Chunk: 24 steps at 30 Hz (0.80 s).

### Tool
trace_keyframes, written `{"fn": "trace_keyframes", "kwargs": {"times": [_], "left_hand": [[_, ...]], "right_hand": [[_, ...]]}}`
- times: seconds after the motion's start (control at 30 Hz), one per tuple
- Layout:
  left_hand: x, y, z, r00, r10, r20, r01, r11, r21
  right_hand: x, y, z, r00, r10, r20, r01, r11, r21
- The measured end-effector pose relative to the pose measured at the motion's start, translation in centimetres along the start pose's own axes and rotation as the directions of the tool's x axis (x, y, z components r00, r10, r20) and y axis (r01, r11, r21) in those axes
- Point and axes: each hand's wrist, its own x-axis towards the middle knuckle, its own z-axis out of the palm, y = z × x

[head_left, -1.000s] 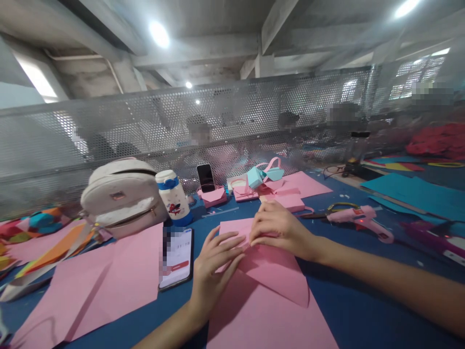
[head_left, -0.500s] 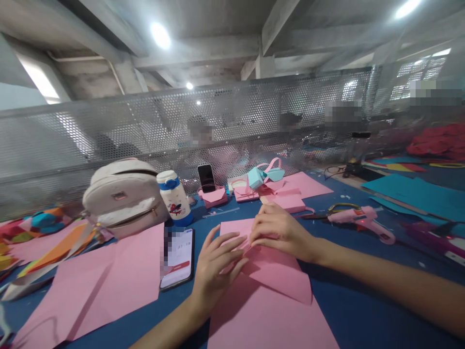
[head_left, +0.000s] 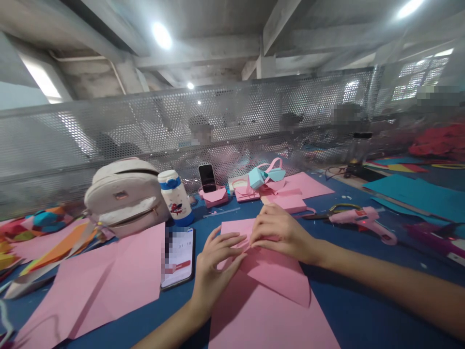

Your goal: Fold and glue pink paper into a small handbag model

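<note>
A sheet of pink paper (head_left: 279, 276) is between my hands, its near part lifted and curling over another pink sheet (head_left: 269, 320) that lies below. My right hand (head_left: 279, 235) is closed, its thumb and fingertips pinching the lifted sheet near its middle. From the left comes my left hand (head_left: 218, 264), fingers long and slightly bent, with the thumb and index tips close together on the same paper beside the right fingertips. The exact grip at the fingertips is partly hidden.
On the left are folded pink paper (head_left: 105, 281), a phone (head_left: 178, 259), a white backpack (head_left: 125, 198) and a bottle (head_left: 175, 196). Small pink paper bags (head_left: 214, 198) stand behind. To the right lie scissors (head_left: 341, 208), a pink glue gun (head_left: 363, 220) and blue sheets (head_left: 421, 191).
My left thumb has moved up slightly, closer to the fingertips on the paper. My right hand keeps its pinch in nearly the same place.
</note>
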Motion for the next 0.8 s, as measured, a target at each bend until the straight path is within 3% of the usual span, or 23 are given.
{"fn": "trace_keyframes", "kwargs": {"times": [0.17,0.3,0.5,0.63,0.8], "left_hand": [[-0.1,0.2,0.0,1.0,-0.027,0.004,0.028,0.999,-0.028],[0.0,0.5,0.0,1.0,0.026,-0.006,-0.026,1.0,-0.008],[0.0,0.4,-0.3,0.99,0.14,0.021,-0.141,0.986,0.094],[0.0,0.3,-0.4,0.993,0.111,0.028,-0.113,0.99,0.088],[-0.1,0.3,-0.3,0.994,0.099,0.049,-0.1,0.994,0.031]], "right_hand": [[-0.2,-0.8,0.3,0.983,-0.154,-0.097,0.126,0.961,-0.247],[-0.2,-1.5,0.8,0.967,-0.22,-0.129,0.161,0.917,-0.364],[-0.1,-1.3,0.3,0.992,-0.068,-0.103,0.045,0.976,-0.211],[0.0,-0.8,-0.2,0.997,0.038,-0.063,-0.045,0.993,-0.11],[0.0,-0.5,-0.1,0.998,0.051,-0.032,-0.053,0.995,-0.084]]}}
